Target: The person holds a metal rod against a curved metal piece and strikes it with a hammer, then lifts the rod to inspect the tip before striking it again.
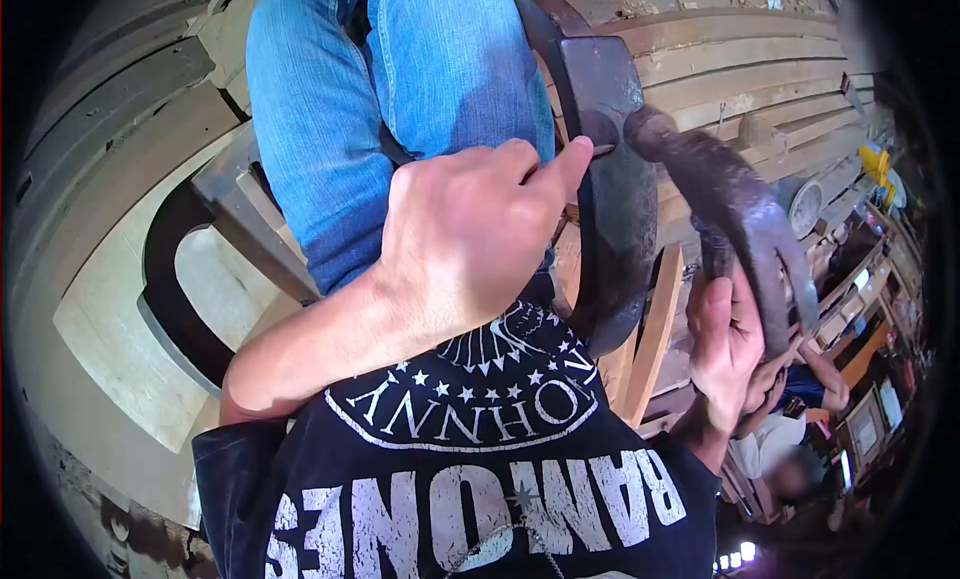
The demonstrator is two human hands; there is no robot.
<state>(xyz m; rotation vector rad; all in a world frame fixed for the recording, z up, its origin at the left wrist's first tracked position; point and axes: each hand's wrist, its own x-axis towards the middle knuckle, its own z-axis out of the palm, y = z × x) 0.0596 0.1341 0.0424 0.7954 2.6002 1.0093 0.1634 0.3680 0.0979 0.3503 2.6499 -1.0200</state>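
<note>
My left hand [480,229] reaches across my lap, thumb and forefinger pinched on a small nail [602,149]. The nail rests against a dark, curved wooden piece [620,219] standing beside my knee. To the right, my right hand [725,329] is closed around the handle of a worn claw hammer [725,184]. The hammer's round striking face is close to the nail and the dark wood, and its claws point down to the right. My jeans [440,69] are just beyond my left hand.
Another curved dark piece [165,249] stands at left over a pale board [110,329]. Long wooden planks [740,54] lie at the upper right. Another person [785,454] sits at the lower right, near cluttered shelves [870,299]. A light wood strip [655,334] stands below the dark piece.
</note>
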